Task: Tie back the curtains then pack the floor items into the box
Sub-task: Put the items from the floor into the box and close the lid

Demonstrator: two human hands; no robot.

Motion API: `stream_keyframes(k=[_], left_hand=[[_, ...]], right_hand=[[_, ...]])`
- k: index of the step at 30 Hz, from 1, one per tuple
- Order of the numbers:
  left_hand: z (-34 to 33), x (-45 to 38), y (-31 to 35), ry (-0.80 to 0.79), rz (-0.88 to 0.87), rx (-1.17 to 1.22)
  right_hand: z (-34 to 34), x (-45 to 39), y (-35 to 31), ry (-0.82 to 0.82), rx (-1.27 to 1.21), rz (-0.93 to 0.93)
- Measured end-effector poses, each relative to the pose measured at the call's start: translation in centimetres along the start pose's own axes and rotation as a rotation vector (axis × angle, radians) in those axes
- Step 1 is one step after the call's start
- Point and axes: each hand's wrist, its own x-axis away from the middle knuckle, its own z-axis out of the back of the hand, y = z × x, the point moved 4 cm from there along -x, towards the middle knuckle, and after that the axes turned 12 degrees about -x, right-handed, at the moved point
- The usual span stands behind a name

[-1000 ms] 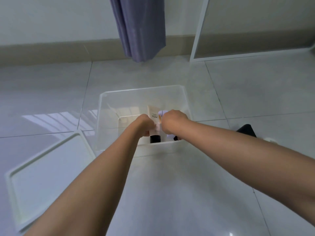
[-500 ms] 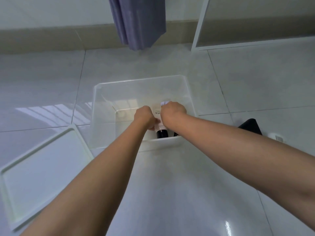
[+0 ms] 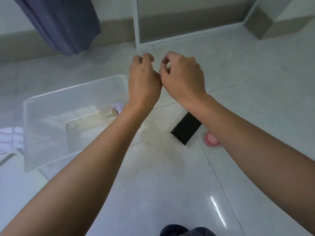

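A clear plastic box (image 3: 51,106) stands on the tiled floor at the left. Inside, by its right wall, lie a cream tube (image 3: 107,111) and a small lilac item (image 3: 118,106). My left hand (image 3: 144,79) and my right hand (image 3: 182,77) hover side by side above the floor, right of the box, fingers loosely curled and holding nothing. A black rectangular case (image 3: 186,128) lies on the floor under my right forearm. A pink round item (image 3: 210,138) peeks out beside that arm, partly hidden.
A dark blue curtain (image 3: 63,24) hangs at the top left, its hem off the floor. A white-framed panel (image 3: 136,23) stands against the back wall. The box lid's corner (image 3: 6,158) shows at the far left. Dark fabric (image 3: 185,230) sits at the bottom edge.
Both hands have let go of the cream tube inside the box and risen out to the right. The view has swung right, revealing the black case and pink item.
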Motion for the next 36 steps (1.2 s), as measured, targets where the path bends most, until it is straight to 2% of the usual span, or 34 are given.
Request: stream_keyframes(k=[2,4,8,10,13,17,21,24,27,30,33,36], left_hand=[[-2.1,0.9,3.6,-0.052,-0.106,0.026],[-5.2,2.2,6.0,-0.180,-0.176,-0.005],[-12.5,5.7,7.3,-0.537,-0.279,-0.271],[-15.1,7.2,6.6,-0.634,-0.298,-0.373],[-17.5,8.7,5.3,-0.696,-0.291,-0.426],[-18.8,10.2,3.9,-0.660,-0.315,-0.460],[-19.0,10.4,3.1,-0.605,-0.326,-0.487],[-18.8,9.9,3.0,-0.550,-0.316,-0.450],[-18.3,9.5,3.3,-0.576,-0.267,-0.381],[-15.3,8.2,4.7,-0.528,-0.167,-0.169],[-9.8,5.6,6.2,-0.370,-0.136,0.065],[-3.7,2.6,6.1,-0.243,-0.072,0.196]], right_hand=[[1.6,0.7,4.0,0.063,0.007,-0.059],[2.0,2.1,8.8,0.074,0.057,-0.137],[0.6,6.3,17.9,-0.074,0.168,-0.356],[0.0,8.3,21.0,-0.150,0.205,-0.491],[-0.6,10.4,23.5,-0.210,0.202,-0.612],[-1.2,11.3,24.5,-0.211,0.184,-0.627],[-1.3,11.1,25.1,-0.195,0.272,-0.590],[-1.4,10.7,25.4,-0.211,0.340,-0.582],[-0.9,9.7,25.5,-0.219,0.323,-0.605],[0.2,6.6,23.8,-0.128,0.231,-0.565],[1.3,2.2,19.9,-0.001,0.077,-0.501],[0.8,-1.4,15.2,0.058,-0.351,-0.570]])
